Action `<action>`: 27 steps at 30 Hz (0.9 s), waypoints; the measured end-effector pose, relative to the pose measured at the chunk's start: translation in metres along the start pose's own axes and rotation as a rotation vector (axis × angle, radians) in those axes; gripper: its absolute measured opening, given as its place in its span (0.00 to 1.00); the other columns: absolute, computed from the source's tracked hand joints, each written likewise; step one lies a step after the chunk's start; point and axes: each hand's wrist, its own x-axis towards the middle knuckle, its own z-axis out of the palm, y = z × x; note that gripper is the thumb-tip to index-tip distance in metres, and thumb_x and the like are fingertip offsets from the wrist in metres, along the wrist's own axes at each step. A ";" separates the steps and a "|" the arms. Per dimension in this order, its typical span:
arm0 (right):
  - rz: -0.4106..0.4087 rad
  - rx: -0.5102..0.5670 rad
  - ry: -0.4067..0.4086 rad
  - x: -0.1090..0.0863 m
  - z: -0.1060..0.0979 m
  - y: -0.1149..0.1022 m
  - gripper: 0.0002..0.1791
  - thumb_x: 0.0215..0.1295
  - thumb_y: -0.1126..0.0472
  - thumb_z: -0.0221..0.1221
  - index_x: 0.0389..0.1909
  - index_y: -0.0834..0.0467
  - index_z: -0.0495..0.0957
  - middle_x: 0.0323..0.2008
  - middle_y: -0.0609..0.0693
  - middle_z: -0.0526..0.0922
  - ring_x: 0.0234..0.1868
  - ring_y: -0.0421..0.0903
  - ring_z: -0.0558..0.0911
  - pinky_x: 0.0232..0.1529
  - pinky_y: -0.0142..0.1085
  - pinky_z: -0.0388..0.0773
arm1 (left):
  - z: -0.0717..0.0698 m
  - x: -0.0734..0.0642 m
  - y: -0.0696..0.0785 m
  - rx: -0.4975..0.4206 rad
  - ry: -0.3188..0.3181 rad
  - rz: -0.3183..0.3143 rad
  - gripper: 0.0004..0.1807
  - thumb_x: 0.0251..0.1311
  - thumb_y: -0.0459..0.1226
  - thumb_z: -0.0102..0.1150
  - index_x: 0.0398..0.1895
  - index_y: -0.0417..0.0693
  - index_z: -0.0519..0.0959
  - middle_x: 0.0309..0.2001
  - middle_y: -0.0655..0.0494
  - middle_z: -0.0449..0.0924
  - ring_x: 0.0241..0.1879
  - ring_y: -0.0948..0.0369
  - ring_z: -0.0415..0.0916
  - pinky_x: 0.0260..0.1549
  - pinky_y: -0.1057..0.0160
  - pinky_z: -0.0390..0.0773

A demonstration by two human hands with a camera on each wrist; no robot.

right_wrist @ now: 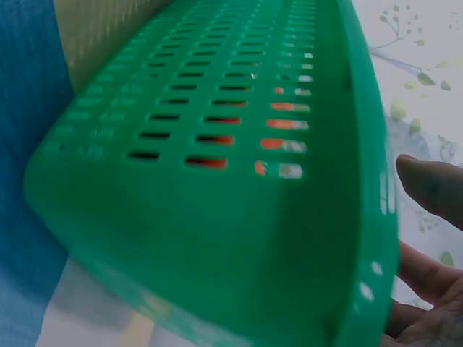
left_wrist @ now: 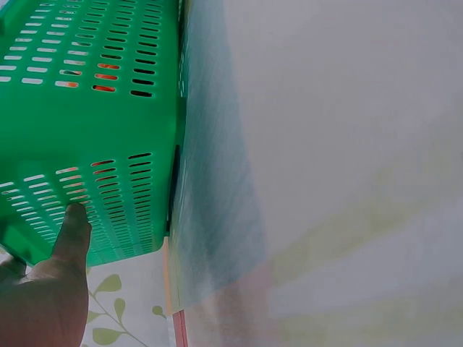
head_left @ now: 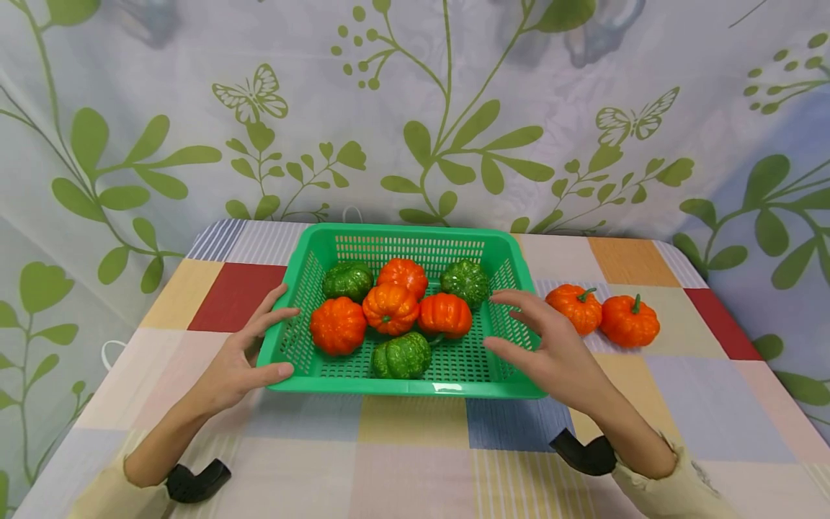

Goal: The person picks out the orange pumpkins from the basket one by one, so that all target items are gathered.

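green basket (head_left: 363, 387) holds four orange, three green pumpkins (head_left: 402, 356); left fingers (head_left: 264, 322), right fingers (head_left: 524, 303) spread at either end, contact unclear.

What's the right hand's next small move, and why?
Probably reach right to the nearer loose pumpkin: it lies outside the basket, the right hand is open and holds nothing, and the left hand is at the basket's left side.

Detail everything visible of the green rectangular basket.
Green rectangular basket, apparently plastic: solid rim, pale mark on near edge, slotted walls and base. Seemingly upright on the multicoloured patchwork cloth, it holds four glossy orange pumpkins and three glossy green pumpkins. Left grip touches its left end; right grip spans its right rim, contact unclear.
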 end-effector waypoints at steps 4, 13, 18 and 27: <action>0.039 0.004 -0.053 0.007 0.009 0.001 0.27 0.61 0.63 0.68 0.60 0.60 0.74 0.59 0.52 0.76 0.62 0.50 0.72 0.61 0.56 0.69 | 0.000 0.000 0.000 0.000 -0.006 0.000 0.34 0.56 0.21 0.58 0.68 0.30 0.62 0.79 0.54 0.37 0.71 0.61 0.45 0.51 0.71 0.74; 0.044 -0.056 -0.106 0.026 0.027 0.002 0.25 0.62 0.58 0.67 0.58 0.62 0.76 0.58 0.53 0.77 0.57 0.53 0.75 0.57 0.55 0.72 | -0.001 0.000 -0.001 -0.005 -0.005 0.008 0.35 0.55 0.21 0.57 0.69 0.30 0.62 0.79 0.53 0.36 0.71 0.60 0.45 0.52 0.71 0.74; 0.073 -0.037 -0.132 0.038 0.034 0.008 0.24 0.62 0.61 0.68 0.57 0.63 0.76 0.59 0.57 0.76 0.60 0.55 0.74 0.59 0.54 0.71 | -0.001 0.001 -0.001 -0.013 -0.007 0.013 0.35 0.55 0.20 0.57 0.69 0.30 0.61 0.79 0.53 0.36 0.72 0.60 0.45 0.52 0.70 0.74; 0.191 -0.037 -0.276 0.043 0.037 0.013 0.35 0.67 0.54 0.62 0.72 0.58 0.62 0.75 0.61 0.54 0.73 0.60 0.56 0.66 0.58 0.59 | -0.001 0.001 -0.002 0.006 -0.013 0.016 0.36 0.55 0.22 0.57 0.70 0.31 0.61 0.79 0.52 0.36 0.73 0.61 0.42 0.54 0.72 0.72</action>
